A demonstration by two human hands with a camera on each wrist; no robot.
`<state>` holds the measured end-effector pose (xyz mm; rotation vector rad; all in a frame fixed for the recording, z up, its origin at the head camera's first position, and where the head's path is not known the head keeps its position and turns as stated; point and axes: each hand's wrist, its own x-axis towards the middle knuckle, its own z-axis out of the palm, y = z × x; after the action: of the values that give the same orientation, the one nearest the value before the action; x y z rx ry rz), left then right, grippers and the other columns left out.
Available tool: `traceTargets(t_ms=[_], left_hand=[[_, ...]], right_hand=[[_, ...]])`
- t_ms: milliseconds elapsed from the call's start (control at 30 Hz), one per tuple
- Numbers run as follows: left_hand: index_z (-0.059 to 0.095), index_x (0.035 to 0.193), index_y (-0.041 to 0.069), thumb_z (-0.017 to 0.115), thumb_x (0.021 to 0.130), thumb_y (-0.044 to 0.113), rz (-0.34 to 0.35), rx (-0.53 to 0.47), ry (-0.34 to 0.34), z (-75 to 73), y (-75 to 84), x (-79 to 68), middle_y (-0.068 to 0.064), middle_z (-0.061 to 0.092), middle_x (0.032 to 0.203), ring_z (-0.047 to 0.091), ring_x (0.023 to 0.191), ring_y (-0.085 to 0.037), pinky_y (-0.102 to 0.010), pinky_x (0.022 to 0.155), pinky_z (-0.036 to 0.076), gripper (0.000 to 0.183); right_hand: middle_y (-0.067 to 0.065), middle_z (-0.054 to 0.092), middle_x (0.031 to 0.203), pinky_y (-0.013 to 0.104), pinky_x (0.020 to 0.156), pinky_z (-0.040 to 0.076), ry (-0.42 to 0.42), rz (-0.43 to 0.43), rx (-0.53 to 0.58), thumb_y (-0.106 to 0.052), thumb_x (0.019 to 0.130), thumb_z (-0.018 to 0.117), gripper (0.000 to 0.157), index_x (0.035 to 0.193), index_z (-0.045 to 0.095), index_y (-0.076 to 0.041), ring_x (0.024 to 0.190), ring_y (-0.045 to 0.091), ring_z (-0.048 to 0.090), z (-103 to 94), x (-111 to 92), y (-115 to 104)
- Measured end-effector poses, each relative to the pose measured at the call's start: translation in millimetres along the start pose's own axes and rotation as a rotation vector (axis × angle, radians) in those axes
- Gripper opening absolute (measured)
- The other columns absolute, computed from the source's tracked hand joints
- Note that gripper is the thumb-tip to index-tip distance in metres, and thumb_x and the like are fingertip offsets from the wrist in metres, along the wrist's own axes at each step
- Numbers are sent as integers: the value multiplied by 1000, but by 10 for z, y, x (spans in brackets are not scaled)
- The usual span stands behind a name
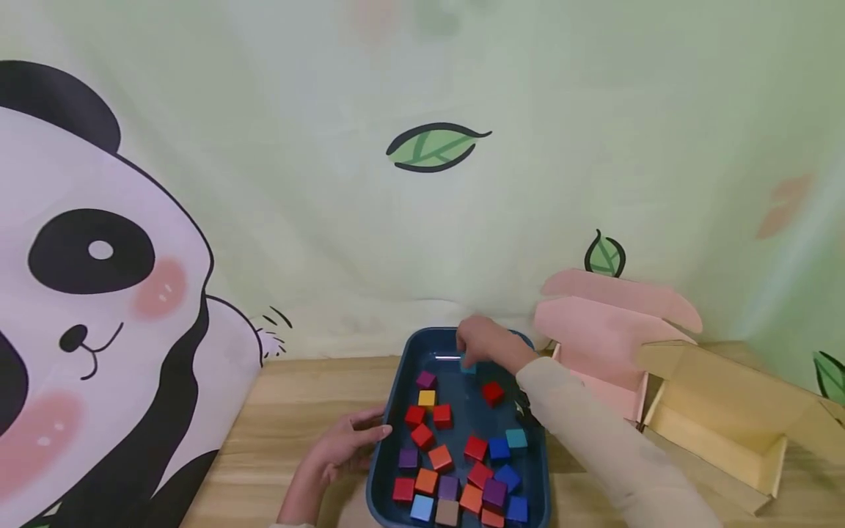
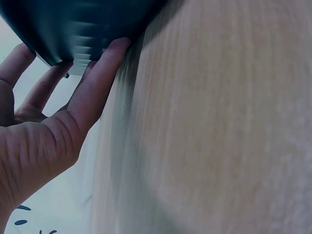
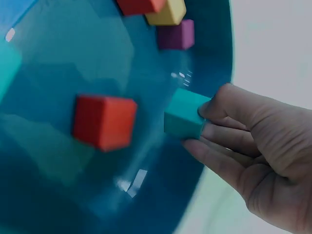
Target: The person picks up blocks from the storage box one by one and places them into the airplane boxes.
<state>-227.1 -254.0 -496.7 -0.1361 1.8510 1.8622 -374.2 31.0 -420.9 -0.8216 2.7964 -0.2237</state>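
A dark blue tray [image 1: 455, 385] holds several coloured wooden cubes, most of them gathered in its near half. My right hand [image 1: 490, 345] is over the tray's far end. In the right wrist view its thumb and fingertips pinch a teal cube [image 3: 181, 116], next to the tray wall. A red cube [image 3: 105, 122] lies close by on the tray floor, and a purple cube [image 3: 176, 35] sits beside a yellow cube [image 3: 168, 13]. On the tray's left side, my left hand [image 1: 343, 444] touches the outer wall with extended fingers [image 2: 92, 92].
A pink box [image 1: 597, 326] with its lid up stands right of the tray. Nearer, an open tan cardboard box [image 1: 716, 429] stands beside it. The wooden table [image 1: 297, 400] extends to the left, and a panda-printed cloth [image 1: 317, 220] hangs behind.
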Motion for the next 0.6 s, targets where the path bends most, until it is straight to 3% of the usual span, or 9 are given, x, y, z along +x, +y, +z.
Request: traceTargets(t_ms=[67,133,400,533,600], left_hand=[[46,153,8,72,96,25,-10,-9,-1,0,-24,-2,-24,47,151,63,118,-32,-52,92,56,65],[46,153,9,73,96,26,-13,-10,0,-1,-40,1,-24,47,151,63,118,-32,-52,92,56,66],[42,154,6,72,96,26,16,-4,-7,2,-32,11,-25,44,153,62,120,-33,-54,91,56,69],[41,155,5,72,96,25,22,-6,-10,-6,-36,12,-26,43,154,61,121,-33,-55,92,55,70],[41,155,5,72,96,25,23,-4,-10,-11,-38,15,-25,44,153,61,121,-32,-55,92,55,70]], right_hand=[[-3,70,86,28,73,53,10,-27,-24,-20,79,86,20,94,78,-10,74,12,54,-84,-86,39],[0,72,91,32,79,55,12,-41,-39,-20,79,86,25,99,78,-8,80,16,59,-185,-177,82],[3,70,90,32,75,55,19,-80,-129,-14,77,85,26,99,74,-6,78,19,57,-478,-598,333],[3,71,91,34,74,55,55,-111,-161,-13,79,84,24,100,75,-7,77,18,57,-481,-898,509],[-2,69,82,33,70,51,104,-127,-207,-14,78,83,15,91,76,-13,72,15,55,-449,-1055,605]])
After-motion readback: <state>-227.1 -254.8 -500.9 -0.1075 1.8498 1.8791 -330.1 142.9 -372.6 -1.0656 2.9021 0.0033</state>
